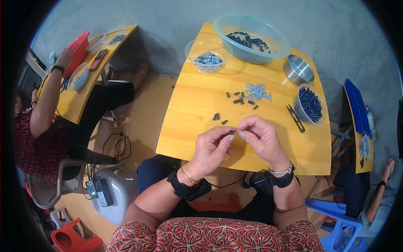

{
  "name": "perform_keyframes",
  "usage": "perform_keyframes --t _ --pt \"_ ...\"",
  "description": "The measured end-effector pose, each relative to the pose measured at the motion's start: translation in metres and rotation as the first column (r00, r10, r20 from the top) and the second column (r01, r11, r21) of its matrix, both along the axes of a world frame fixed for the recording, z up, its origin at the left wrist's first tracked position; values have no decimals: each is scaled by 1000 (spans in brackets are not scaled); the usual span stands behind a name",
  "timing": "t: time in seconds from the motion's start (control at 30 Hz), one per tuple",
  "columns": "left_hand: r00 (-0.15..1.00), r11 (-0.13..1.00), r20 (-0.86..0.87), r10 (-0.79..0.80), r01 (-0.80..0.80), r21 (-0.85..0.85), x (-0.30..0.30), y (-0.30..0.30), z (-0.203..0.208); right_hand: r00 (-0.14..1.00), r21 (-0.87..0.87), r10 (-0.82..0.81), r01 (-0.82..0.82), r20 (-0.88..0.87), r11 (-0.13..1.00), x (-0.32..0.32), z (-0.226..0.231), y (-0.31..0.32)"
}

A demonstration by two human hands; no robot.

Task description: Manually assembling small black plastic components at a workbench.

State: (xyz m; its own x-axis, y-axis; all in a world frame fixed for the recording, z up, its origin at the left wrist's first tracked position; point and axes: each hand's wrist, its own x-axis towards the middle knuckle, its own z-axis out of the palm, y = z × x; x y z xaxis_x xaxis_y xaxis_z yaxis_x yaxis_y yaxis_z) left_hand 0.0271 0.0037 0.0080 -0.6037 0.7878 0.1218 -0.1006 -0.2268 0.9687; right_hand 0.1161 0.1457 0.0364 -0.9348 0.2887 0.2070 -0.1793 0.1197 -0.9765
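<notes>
A small black piece [231, 132] was held over the near part of the yellow table [184, 113], between the thumb and forefinger of the left hand [208, 150], with its end showing at their tips. Those two fingers were closed on it; the other left fingers were curled, partly hidden behind. The right hand [265, 140] came close from the other side, its thumb and forefinger pinched on a tiny bit [238, 130], too small to make out clearly. That bit was just beside the black piece; whether they touched could not be told.

Just beyond the fingers lay two dark pieces [216, 116], and farther out a loose scatter of black pieces [242, 101] beside a spread of small silvery parts [257, 91]. To the right, open-bladed snips [297, 119] lay near a clear tub [324, 114] full of black pieces. Behind that tub stood a metal bowl [308, 76]. Along the far side were a clear bowl [191, 49] holding silvery parts and a large pale-blue basin [280, 46] with black pieces on its bottom. At another table on the left, a co-worker's hand [64, 58] was at a red basin [79, 52].
</notes>
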Motion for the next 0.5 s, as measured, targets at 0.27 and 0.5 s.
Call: perform_keyframes --t 0.27,0.5 --pt "994 998 -92 61 -58 33 0 -1 -5 1000 19 6 -7 19 1000 -5 1 -7" --pt "991 998 -112 70 -68 15 -3 -3 -6 1000 67 7 -8 5 998 -10 -7 -7"
